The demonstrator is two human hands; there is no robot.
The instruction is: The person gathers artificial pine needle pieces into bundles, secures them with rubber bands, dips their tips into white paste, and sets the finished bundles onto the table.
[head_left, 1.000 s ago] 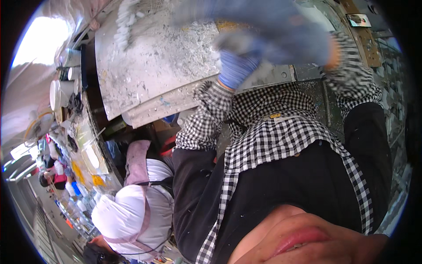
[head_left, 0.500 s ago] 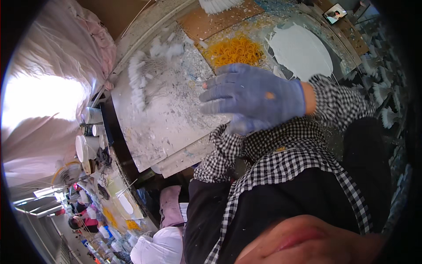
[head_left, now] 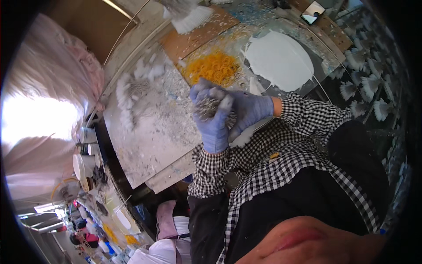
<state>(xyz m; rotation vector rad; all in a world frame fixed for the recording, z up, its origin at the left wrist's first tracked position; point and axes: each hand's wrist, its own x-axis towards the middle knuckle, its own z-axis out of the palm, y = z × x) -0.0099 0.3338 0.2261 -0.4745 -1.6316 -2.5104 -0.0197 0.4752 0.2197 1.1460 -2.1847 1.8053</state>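
Note:
Both my hands, in blue-grey gloves, are together over the near part of the work board. My left hand (head_left: pixel 214 132) is closed round a bundle of thin grey stems (head_left: pixel 207 108), whose cut-looking ends face up. My right hand (head_left: pixel 254 108) reaches in from the right and meets the bundle; its fingers are partly hidden behind the left hand. White fluff (head_left: pixel 244 137) shows below the hands, seemingly the bundle's other end. Just beyond them lies a heap of yellow rubber bands (head_left: pixel 213 68). Loose white-tipped stems (head_left: pixel 132 90) are spread on the grey board (head_left: pixel 149 145) at left.
A wide patch of white paste (head_left: pixel 279 59) covers a dark sheet at the far right. White brush-like tufts (head_left: pixel 189 20) lie by a brown board (head_left: pixel 169 42). A phone (head_left: pixel 313 12) stands at the back. Many fan-shaped tufts (head_left: pixel 369 86) fill the right side. Tubs (head_left: pixel 82 166) stand left.
My right hand has drawn back from over the left one, uncovering it. The left hand and the stem bundle now show. The whole view has shifted slightly.

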